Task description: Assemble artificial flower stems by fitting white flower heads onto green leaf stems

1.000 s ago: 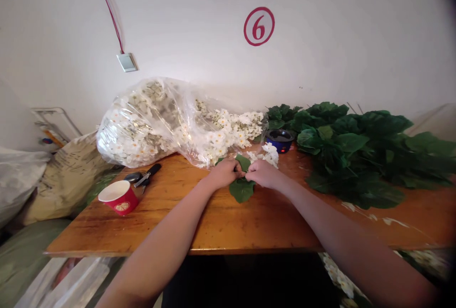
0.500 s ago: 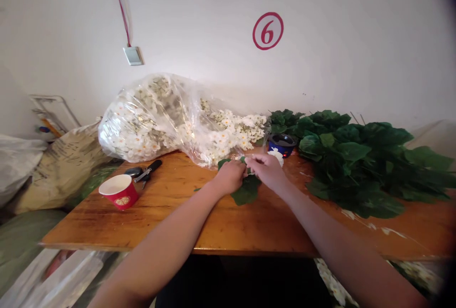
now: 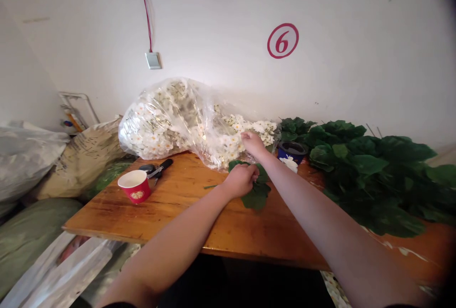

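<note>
My left hand (image 3: 241, 180) is closed around the stem of a green leaf sprig (image 3: 257, 197). Its leaves spread out above and below the fist, and the stem end sticks out to the left. Farther back, my right hand (image 3: 253, 143) reaches over the white flowers (image 3: 233, 144) at the mouth of a clear plastic bag (image 3: 156, 125). Its fingers are curled together at the blossoms; whatever they pinch is too small to make out. To the right of the hands, a white flower (image 3: 289, 163) rests against a small blue pot (image 3: 292, 152) with a dark top.
A red and white paper cup (image 3: 134, 187) stands at the left of the wooden table (image 3: 185, 213), near black-handled scissors or pliers (image 3: 162, 168). A big heap of green leaves (image 3: 370, 170) covers the right side. Stuffed sacks (image 3: 71, 160) lie beyond the left edge.
My right hand has left the sprig beside my left hand and moved up and back to the flowers. The left hand keeps its hold. The head view has shifted left and up.
</note>
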`<state>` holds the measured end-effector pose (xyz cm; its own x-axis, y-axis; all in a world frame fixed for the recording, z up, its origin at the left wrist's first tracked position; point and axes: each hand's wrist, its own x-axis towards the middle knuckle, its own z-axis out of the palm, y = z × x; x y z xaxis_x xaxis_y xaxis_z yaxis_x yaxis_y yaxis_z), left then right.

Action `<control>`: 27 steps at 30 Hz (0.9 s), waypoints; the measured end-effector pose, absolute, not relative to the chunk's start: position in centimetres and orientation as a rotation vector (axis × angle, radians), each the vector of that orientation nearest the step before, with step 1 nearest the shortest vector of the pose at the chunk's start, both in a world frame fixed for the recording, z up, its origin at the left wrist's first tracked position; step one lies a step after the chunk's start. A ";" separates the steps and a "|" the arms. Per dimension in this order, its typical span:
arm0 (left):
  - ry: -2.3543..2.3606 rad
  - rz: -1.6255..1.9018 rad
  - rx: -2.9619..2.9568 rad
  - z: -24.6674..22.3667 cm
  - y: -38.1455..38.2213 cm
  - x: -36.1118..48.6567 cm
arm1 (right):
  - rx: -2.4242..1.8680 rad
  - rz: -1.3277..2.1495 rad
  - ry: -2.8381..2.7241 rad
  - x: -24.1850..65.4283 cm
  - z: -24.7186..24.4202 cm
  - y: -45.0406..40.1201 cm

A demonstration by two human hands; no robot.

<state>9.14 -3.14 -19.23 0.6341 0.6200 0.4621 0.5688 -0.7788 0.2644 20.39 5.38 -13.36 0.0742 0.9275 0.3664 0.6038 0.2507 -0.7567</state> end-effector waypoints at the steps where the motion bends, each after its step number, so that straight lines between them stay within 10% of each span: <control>1: 0.991 0.875 2.716 -19.3 -3.1 9.1 | -1.462 0.487 -1.653 20.1 -13.5 5.9; 12: 0.885 0.885 2.483 -19.2 -2.8 8.7 | -1.159 0.287 -1.389 20.5 -13.6 2.9; 27: 0.870 0.869 2.105 -20.1 -1.6 9.0 | -0.733 1.105 -0.808 23.7 -12.2 1.4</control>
<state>9.00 -1.57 -20.10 0.5515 0.7738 0.3116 0.3123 -0.5380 0.7830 23.65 1.40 -12.18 0.2369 0.9526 0.1907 -0.4701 0.2842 -0.8356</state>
